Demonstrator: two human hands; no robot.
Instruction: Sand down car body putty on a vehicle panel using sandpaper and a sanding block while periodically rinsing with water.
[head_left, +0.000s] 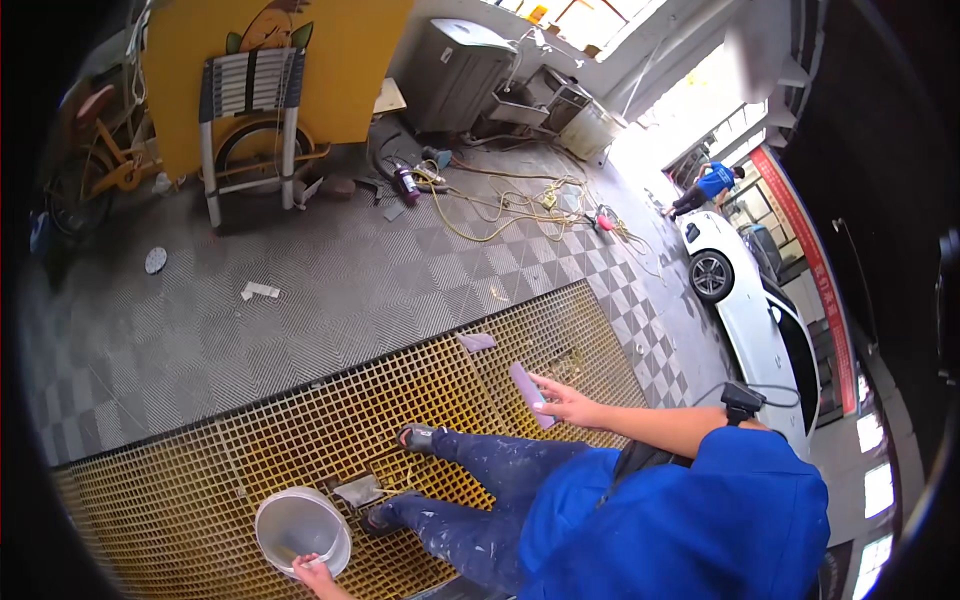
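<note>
My right hand (568, 406) holds a sanding block (529, 394) with a purple abrasive face, out over a yellow floor grating (300, 420). A little teal shows at the block's edge, by the fingers. Low in the view, my left hand (316, 576) grips the handle at the near rim of a white plastic bucket (289, 525). The bucket is tilted, and its inside looks pale grey. Beside the bucket and my shoes (415, 437), a grey flat piece (358, 491) lies on the grating. Beyond the sanding block lies a loose purple sheet (478, 342).
A folded telescopic ladder (251, 112) leans against a yellow cargo tricycle (176, 75). Tangled yellow hoses (517, 206) and a purple bottle (406, 184) lie on the tiled floor (322, 225). A washing machine (461, 75) stands behind. Near a white car (757, 322) a person (709, 187) bends over.
</note>
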